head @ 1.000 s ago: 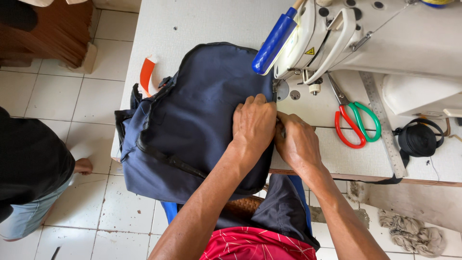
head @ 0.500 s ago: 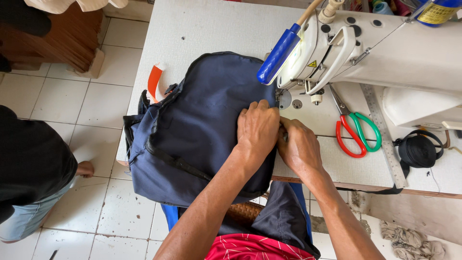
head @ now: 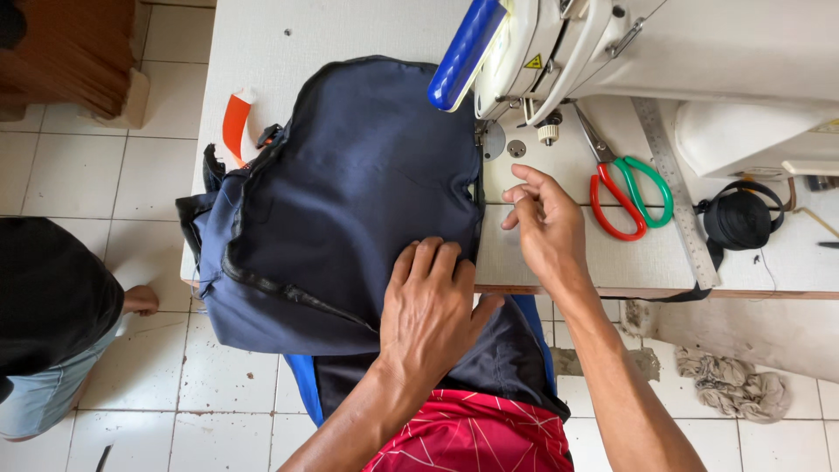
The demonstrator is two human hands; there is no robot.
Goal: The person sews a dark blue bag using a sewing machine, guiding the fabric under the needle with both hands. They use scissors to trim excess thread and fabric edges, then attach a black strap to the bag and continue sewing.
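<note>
Head view: the left hand (head: 428,315) lies flat, fingers together, on the navy bag (head: 350,201) at the tabletop's (head: 367,26) near edge. The right hand (head: 546,229), which a moment ago pressed the bag beside the left, has lifted off, half-curled and holding nothing, near the sewing machine (head: 612,61). Scissors (head: 625,188) lie right. The needle is hard to make out; the bag's lower part hangs hidden below the edge

1 navy bag (head: 350,201), 1 sewing machine (head: 664,61), 1 pr scissors (head: 631,190), 1 metal ruler (head: 675,188), 1 black strap roll (head: 741,217), 2 hands: left (head: 428,310), right (head: 544,225).
</note>
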